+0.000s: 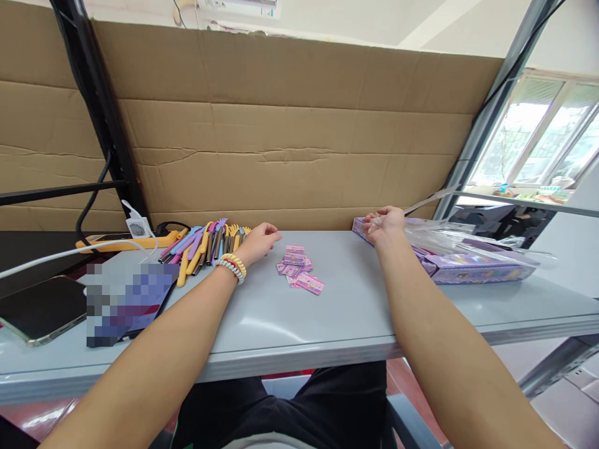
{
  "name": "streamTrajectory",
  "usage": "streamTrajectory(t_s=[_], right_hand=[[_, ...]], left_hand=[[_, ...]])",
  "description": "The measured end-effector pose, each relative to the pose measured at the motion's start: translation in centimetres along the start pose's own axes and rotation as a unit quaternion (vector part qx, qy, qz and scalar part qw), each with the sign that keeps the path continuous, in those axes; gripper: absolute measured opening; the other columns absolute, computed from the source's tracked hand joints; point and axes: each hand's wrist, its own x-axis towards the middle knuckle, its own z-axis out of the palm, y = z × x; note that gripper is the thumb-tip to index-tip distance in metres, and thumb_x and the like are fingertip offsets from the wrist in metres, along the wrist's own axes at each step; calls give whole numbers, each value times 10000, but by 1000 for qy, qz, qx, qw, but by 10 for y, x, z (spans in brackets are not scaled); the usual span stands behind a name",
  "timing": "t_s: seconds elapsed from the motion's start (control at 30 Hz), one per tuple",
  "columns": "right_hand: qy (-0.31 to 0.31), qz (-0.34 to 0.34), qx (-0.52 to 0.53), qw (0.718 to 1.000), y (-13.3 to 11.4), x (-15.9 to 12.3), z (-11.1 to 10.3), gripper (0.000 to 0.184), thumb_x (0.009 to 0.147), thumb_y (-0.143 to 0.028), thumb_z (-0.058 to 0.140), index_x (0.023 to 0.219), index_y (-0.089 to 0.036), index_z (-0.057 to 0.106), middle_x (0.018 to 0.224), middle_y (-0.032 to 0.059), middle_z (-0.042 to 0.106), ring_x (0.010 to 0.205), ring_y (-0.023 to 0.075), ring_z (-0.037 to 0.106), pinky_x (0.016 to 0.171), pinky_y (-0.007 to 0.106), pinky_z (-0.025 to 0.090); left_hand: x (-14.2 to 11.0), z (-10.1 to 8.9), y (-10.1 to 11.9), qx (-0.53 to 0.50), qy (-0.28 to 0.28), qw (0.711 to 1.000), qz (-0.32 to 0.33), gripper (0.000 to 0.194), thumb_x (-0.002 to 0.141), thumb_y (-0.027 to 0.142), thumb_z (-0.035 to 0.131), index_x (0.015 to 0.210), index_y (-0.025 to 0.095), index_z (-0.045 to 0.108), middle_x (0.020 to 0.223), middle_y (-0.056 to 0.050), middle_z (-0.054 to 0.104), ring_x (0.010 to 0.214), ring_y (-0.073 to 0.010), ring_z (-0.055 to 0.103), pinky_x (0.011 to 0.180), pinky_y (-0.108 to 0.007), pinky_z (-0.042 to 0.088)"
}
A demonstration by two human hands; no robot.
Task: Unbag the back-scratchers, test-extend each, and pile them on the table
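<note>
My left hand (259, 242), with beaded bracelets at its wrist, hovers just right of a pile of colourful pens (206, 246). Its fingers are loosely bent and a little apart, and nothing shows in them. Over the left end of a purple box (477, 269), my right hand (387, 224) has its fingers closed on a thin clear plastic bag (375, 221). More long clear plastic bags (444, 234) lie across the box. Between my hands, several small pink and purple printed cards (299, 269) form a loose heap on the grey table (281, 324).
At the left lie a dark phone (42, 308), a blurred blue packet (140, 305) and a yellow power strip (107, 242) with a white charger (137, 226) and cable. A cardboard wall (290, 131) stands behind the table, between a black post (105, 112) and a grey post (491, 118).
</note>
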Motion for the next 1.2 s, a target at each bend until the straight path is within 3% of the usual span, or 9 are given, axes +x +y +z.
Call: streamTrajectory(t_s=[0.1, 0.27, 0.4, 0.57, 0.87, 0.97, 1.03, 1.1, 1.2], right_hand=[[19, 56, 75, 995, -6, -12, 3, 147, 727, -249, 412, 724, -225, 267, 649, -16, 371, 460, 90, 402, 317, 166, 278], [33, 8, 195, 980, -10, -22, 6, 95, 759, -300, 382, 770, -217, 338, 735, 12, 422, 515, 93, 434, 355, 192, 352], [14, -53, 142, 988, -10, -18, 2, 270, 838, -461, 264, 755, -220, 354, 757, 14, 409, 536, 97, 446, 377, 205, 368], [-6, -94, 57, 994, -8, -10, -5, 487, 814, -679, 219, 751, -227, 387, 734, 16, 422, 548, 121, 446, 391, 227, 355], [-182, -66, 71, 979, 36, -41, 26, 755, 690, -848, 229, 1008, -208, 475, 899, 67, 553, 599, 134, 502, 433, 251, 365], [-241, -71, -10, 968, 50, -46, 36, 724, 621, -828, 435, 1005, -216, 475, 870, 29, 580, 529, 102, 483, 407, 228, 316], [-264, -110, -145, 947, 58, -46, 38, 675, 561, -701, 645, 1009, -216, 500, 764, -12, 580, 488, 89, 456, 409, 223, 291], [-284, -156, -295, 899, 67, -47, 37, 596, 516, -546, 765, 952, -195, 558, 653, -33, 566, 484, 88, 445, 439, 226, 301], [-313, -204, -491, 788, 81, -49, 34, 373, 518, -414, 802, 706, -150, 616, 512, -16, 536, 523, 103, 457, 521, 244, 343]], left_hand=[[1, 0, -1, 0, -1, 1000, 0, 164, 763, 274, 572, 897, 189, 531, 947, -58, 595, 676, -117, 551, 464, -205, 414], [1, 0, -1, 0, -6, 1000, 0, 180, 760, 279, 574, 909, 186, 529, 973, -65, 594, 687, -118, 551, 470, -204, 417], [1, 1, -2, -2, -8, 1000, -1, 190, 757, 287, 580, 912, 188, 529, 991, -71, 595, 689, -119, 550, 465, -198, 412], [1, 1, -2, -7, -11, 1000, -4, 210, 740, 288, 599, 914, 189, 537, 991, -70, 600, 684, -118, 552, 464, -195, 410], [1, 1, -4, 17, -15, 1000, 6, 179, 757, 294, 573, 900, 193, 537, 958, -62, 613, 690, -132, 566, 496, -223, 426], [3, 1, -10, 104, -5, 993, 59, 179, 765, 308, 557, 903, 195, 540, 981, -72, 625, 763, -165, 589, 622, -274, 463], [4, 1, -14, 204, -8, 971, 123, 165, 754, 295, 559, 883, 193, 546, 986, -85, 627, 867, -204, 592, 745, -314, 463], [4, 2, -17, 279, -21, 945, 167, 163, 751, 287, 545, 879, 187, 550, 994, -98, 622, 945, -234, 577, 823, -344, 444], [4, 3, -17, 325, -45, 926, 186, 201, 768, 293, 492, 918, 172, 549, 1019, -114, 608, 971, -256, 564, 843, -377, 441]])
